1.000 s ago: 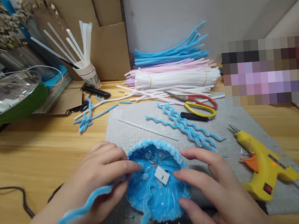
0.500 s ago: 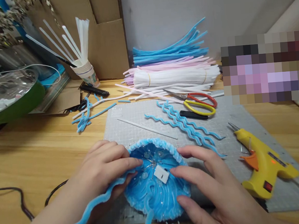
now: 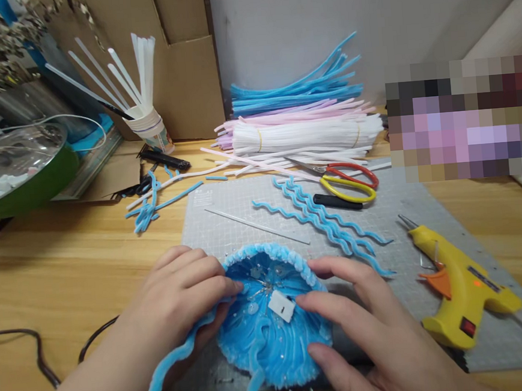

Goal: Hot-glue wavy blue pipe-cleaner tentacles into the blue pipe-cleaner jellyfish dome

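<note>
My left hand [image 3: 191,291] covers the left rim of the blue fuzzy dome [image 3: 280,356], and the inner end of the wavy blue strip [image 3: 168,359] vanishes under my fingers; its other end runs off the bottom edge. Second blue strip [image 3: 255,364], same: cut off at the bottom. Can't tell if my right hand [image 3: 365,320] touches the white box [image 3: 281,306]; its mark is too small. Glue gun [image 3: 472,293] label unreadable. Pixelated patch [image 3: 458,126], contents unknown. Green bowl [image 3: 56,175] cropped left. Both forearms cropped.
</note>
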`<control>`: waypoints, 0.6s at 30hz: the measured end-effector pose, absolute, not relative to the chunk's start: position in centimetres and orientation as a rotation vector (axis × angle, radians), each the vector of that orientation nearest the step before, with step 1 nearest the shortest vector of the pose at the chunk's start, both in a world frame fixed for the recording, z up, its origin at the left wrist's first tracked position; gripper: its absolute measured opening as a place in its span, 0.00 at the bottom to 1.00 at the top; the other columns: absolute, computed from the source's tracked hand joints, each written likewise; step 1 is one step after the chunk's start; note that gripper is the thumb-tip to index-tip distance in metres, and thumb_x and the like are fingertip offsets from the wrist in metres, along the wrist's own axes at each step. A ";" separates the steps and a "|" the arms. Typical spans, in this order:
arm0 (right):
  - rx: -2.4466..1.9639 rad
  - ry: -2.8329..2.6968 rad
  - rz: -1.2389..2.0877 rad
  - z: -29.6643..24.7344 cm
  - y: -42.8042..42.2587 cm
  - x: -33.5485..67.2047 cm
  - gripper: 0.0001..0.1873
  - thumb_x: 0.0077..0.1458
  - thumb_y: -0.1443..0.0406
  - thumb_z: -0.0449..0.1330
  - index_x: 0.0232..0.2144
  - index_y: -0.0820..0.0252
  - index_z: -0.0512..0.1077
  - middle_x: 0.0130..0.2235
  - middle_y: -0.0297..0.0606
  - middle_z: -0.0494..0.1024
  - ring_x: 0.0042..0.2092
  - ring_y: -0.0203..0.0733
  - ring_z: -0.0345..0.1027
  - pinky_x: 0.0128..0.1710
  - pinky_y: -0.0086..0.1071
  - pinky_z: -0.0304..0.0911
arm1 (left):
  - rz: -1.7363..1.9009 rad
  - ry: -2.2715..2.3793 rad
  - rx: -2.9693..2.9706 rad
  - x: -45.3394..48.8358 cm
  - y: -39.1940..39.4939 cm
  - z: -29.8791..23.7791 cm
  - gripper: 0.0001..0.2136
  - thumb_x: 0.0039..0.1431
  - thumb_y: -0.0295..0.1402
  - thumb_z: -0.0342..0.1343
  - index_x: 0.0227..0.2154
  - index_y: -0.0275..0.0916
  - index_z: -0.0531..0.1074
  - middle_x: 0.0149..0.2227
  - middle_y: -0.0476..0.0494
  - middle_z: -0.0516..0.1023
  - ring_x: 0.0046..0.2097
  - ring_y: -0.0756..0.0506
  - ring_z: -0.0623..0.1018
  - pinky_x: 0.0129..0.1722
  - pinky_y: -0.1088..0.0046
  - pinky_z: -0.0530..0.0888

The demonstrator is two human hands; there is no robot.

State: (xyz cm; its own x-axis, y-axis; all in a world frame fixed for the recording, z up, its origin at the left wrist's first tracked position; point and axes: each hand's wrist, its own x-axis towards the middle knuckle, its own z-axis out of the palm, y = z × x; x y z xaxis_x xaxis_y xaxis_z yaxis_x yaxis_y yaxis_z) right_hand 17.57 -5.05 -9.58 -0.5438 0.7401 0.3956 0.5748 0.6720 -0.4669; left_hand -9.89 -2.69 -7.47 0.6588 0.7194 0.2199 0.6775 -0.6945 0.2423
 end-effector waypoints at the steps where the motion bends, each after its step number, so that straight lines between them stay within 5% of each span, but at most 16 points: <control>1: -1.011 -2.307 0.379 -9.6 -5.1 17.5 0.16 0.55 0.67 0.60 0.48 0.57 0.69 0.55 0.48 0.67 0.51 0.49 0.69 0.47 0.43 0.72 | 0.447 1.154 2.735 -9.9 -2.7 -7.5 0.09 0.59 0.24 0.51 0.38 0.43 0.73 0.28 0.51 0.73 0.31 0.47 0.69 0.35 0.68 0.61; 18: -1.072 -2.273 0.415 -9.8 -5.4 17.3 0.14 0.57 0.66 0.58 0.47 0.54 0.69 0.55 0.47 0.65 0.53 0.51 0.67 0.49 0.46 0.70 | 0.440 1.181 2.672 -9.4 -3.0 -7.1 0.08 0.63 0.26 0.50 0.37 0.43 0.74 0.29 0.49 0.73 0.32 0.47 0.69 0.36 0.66 0.61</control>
State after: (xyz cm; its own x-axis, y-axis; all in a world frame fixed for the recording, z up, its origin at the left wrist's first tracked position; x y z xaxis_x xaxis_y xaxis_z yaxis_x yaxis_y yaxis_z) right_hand 17.25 -5.36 -9.79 -0.5049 0.7777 0.3746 0.5954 0.6280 -0.5012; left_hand -9.42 -2.98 -7.12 0.6394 0.7443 0.1927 0.6890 -0.6659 0.2862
